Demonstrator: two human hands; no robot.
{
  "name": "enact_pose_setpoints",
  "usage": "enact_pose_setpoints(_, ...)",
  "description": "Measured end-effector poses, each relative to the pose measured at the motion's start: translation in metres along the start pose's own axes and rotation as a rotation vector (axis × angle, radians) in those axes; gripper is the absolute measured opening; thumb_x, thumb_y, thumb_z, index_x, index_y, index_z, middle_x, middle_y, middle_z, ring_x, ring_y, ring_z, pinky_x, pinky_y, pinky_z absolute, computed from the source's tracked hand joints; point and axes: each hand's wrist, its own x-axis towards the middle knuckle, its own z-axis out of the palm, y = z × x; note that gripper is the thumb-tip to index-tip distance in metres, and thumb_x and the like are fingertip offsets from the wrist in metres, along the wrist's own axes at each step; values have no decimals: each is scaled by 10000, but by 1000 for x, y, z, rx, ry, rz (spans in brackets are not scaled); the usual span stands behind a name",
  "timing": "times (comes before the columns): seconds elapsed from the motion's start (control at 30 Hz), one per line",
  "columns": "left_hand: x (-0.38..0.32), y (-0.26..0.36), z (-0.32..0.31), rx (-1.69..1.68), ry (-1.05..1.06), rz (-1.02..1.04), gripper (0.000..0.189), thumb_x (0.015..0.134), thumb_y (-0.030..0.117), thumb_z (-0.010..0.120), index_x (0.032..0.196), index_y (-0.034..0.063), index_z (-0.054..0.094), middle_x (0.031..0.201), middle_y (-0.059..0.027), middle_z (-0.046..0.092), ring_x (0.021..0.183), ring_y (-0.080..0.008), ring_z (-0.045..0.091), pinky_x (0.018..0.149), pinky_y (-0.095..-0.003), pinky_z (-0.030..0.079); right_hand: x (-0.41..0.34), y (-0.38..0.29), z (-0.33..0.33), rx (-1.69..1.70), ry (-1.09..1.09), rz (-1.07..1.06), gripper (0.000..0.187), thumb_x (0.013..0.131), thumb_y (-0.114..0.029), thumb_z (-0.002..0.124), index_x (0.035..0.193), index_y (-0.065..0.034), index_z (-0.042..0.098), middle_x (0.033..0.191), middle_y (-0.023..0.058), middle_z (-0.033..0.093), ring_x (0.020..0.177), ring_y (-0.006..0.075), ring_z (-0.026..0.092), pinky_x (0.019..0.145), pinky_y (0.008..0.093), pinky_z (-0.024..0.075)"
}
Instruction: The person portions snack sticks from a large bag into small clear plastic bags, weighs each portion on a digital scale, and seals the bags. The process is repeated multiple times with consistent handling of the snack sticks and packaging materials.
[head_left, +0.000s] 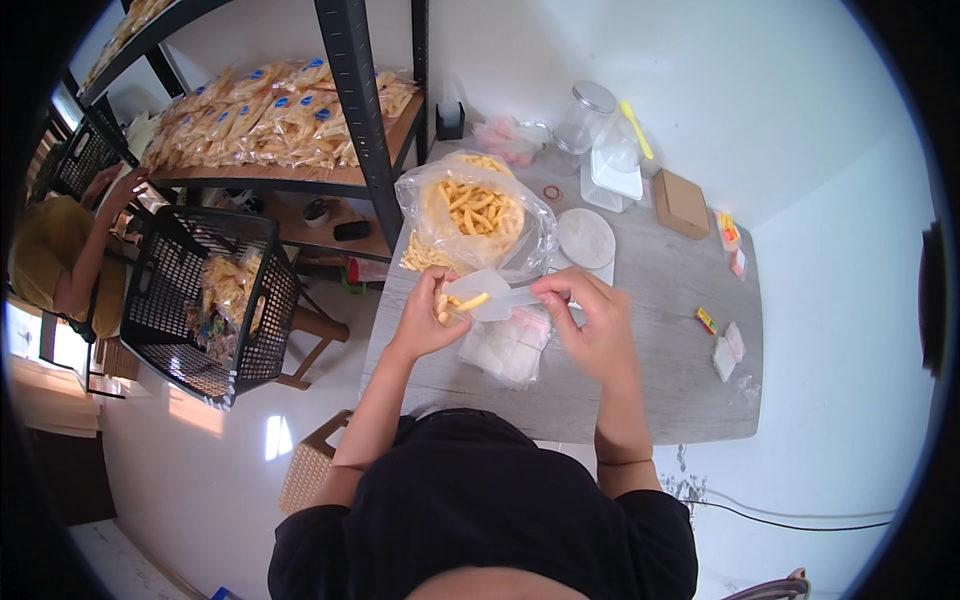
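My right hand (585, 315) grips the handle of a translucent plastic scoop (480, 289), whose wide end reaches to my left hand. Snack sticks (473, 302) lie at the scoop's mouth. My left hand (433, 316) is curled around some of the sticks, perhaps inside a small clear bag; the film is hard to make out. Just beyond the hands stands a large open plastic bag (536, 225) full of yellow snack sticks. Beneath the scoop, a stack of clear small bags (510, 352) lies on the grey table (660, 397). A scale with a round plate (586, 238) is beyond my right hand.
Clear jars (592, 101), white plastic tubs (609, 180), a brown cardboard box (681, 204) and small packets stand along the wall. At left are a metal shelf with bagged snacks (262, 120), a black basket (255, 292) and a stool (311, 465). Another person (67, 255) is at far left.
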Motion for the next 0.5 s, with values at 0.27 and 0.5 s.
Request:
enact_pose_setpoints(0.27, -4, -3, 0, -124, 17, -11, 474, 662, 90, 709, 1041, 20, 434, 939, -80, 524, 866, -166, 536, 781, -282, 435, -6, 8, 3, -81, 262, 34, 81, 802, 26, 575, 864, -5, 618, 779, 96, 627, 668, 192, 604, 608, 262, 470)
enact_pose_setpoints(0.5, -6, 3, -5, -423, -20, -82, 409, 704, 44, 665, 1046, 43, 441, 935, -45, 523, 815, -137, 528, 742, -274, 438, -5, 85, 57, -213, 430, -21, 112, 779, 36, 577, 863, -18, 628, 872, 102, 651, 754, 248, 627, 672, 308, 499)
